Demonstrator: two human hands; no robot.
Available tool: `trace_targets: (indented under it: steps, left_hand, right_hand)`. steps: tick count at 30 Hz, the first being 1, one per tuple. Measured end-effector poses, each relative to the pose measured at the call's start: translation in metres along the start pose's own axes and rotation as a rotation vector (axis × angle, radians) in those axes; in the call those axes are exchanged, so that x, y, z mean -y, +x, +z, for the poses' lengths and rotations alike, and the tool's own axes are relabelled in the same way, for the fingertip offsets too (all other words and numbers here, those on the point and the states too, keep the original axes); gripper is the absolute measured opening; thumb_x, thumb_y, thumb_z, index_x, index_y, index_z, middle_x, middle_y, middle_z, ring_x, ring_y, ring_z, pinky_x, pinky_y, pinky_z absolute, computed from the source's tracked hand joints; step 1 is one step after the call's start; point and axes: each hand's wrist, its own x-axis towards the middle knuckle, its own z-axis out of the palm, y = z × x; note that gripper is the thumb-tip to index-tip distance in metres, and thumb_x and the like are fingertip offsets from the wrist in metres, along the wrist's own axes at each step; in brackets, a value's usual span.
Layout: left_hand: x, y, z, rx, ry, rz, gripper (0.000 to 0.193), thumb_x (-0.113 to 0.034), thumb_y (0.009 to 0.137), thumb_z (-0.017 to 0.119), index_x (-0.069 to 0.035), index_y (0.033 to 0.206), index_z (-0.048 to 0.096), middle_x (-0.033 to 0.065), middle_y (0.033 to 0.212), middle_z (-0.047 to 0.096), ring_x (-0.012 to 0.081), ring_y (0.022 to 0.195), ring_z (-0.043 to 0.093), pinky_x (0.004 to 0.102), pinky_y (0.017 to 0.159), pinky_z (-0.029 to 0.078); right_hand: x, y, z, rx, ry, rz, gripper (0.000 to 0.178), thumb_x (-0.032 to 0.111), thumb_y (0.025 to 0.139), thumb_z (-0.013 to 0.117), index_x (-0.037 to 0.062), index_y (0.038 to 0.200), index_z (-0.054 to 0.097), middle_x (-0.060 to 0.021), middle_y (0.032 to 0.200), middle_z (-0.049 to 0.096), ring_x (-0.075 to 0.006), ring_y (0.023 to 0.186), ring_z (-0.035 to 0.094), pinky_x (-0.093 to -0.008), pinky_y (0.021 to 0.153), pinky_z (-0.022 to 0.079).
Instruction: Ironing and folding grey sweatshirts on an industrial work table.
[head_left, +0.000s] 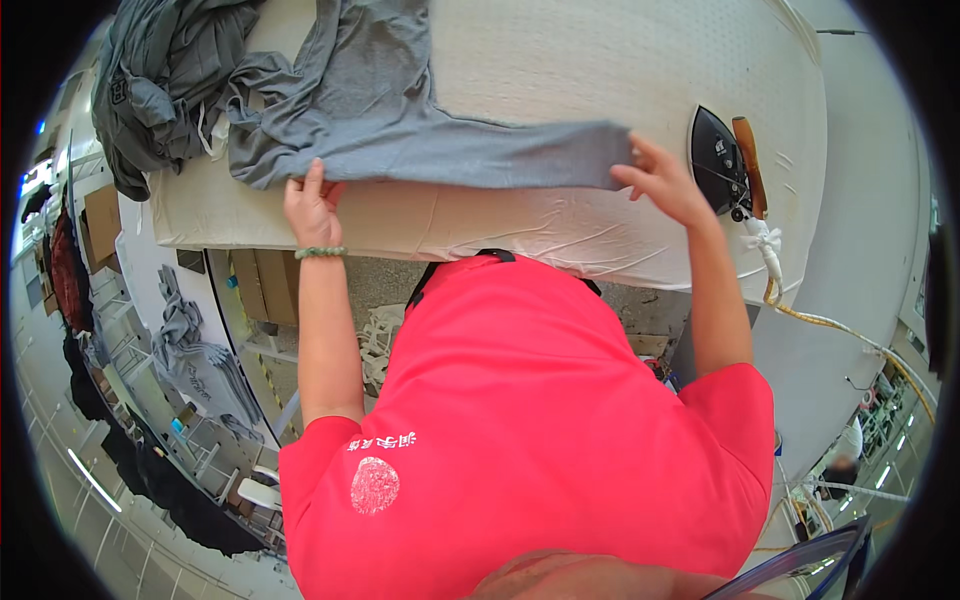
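A grey knit garment [375, 75] lies on the cream padded ironing table, with one long sleeve [500, 155] stretched left to right along the near side. My left hand [314, 207], wearing a green bead bracelet, pinches the sleeve's lower edge between thumb and fingers. At the cuff end is my right hand [662, 182], thumb and index finger apart, their tips at the fabric's edge. The cuff looks slightly blurred. Right of that hand, a black iron [715, 160] with a wooden handle [749, 165] rests on the table.
Darker grey clothes [160, 85] are heaped at the table's far left. The iron's wrapped cord [830, 322] trails off to the right. A side table at left bears folded grey garments [205, 375]. Cardboard boxes [268, 285] stand beneath, and the table's front edge [400, 252] is close to my body.
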Motion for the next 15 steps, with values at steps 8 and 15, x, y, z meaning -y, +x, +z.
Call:
trace_targets:
  steps: [8,15]
  left_hand:
    - [0.032,-0.018,-0.002,-0.14,0.524,-0.166,0.02,-0.019,0.097,0.075,-0.005,0.106,0.063,0.0084,0.098,0.071,0.0135,0.08,0.07,0.028,0.059,0.056]
    - [0.028,-0.056,0.029,0.379,1.215,0.867,0.019,-0.009,0.092,0.072,-0.004,0.11,0.069,0.0067,0.1,0.07,0.0237,0.095,0.07,0.0369,0.08,0.056]
  right_hand:
    - [-0.038,-0.029,-0.027,0.053,0.215,0.223,0.061,0.011,0.095,0.075,-0.0013,0.15,0.05,-0.004,0.103,0.069,-0.0092,0.085,0.064,-0.0285,0.067,0.055]
    - [-0.07,-0.045,0.014,-0.214,-0.028,0.028,0.065,0.012,0.095,0.072,-0.0011,0.153,0.047,-0.0049,0.107,0.068,-0.0098,0.088,0.063,-0.0275,0.074,0.055]
